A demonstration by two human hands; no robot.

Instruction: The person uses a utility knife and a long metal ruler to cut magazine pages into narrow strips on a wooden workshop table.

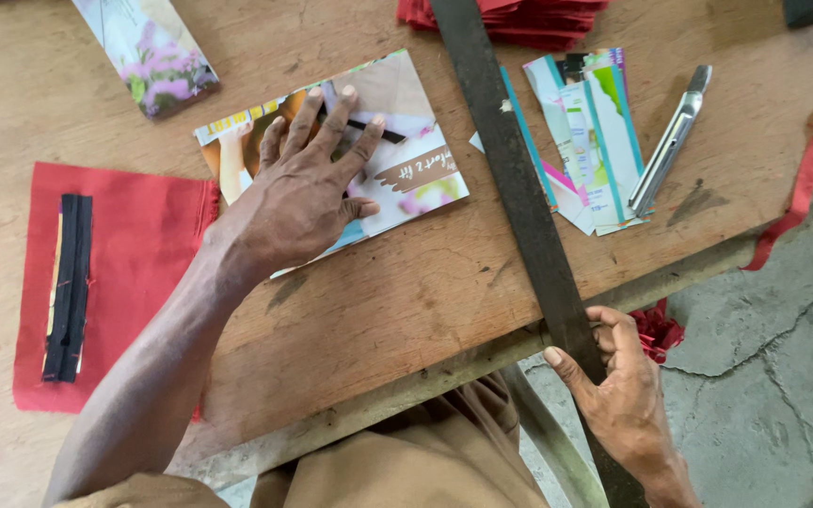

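Worn wooden table [406,310], concrete floor below. Left hand [308,193] flat, fingers spread on printed card [406,160], gripping nothing; right hand [618,376] closed around long metal ruler [519,198] at table edge. Risk: ruler end-held, likely to swing into paper strips [590,141] and utility knife [670,141].

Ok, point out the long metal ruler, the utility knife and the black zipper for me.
long metal ruler [519,188], head view, middle of the dark blade.
utility knife [670,141], head view, middle of its silver handle.
black zipper [70,287], head view, centre of the strip on the red cloth.
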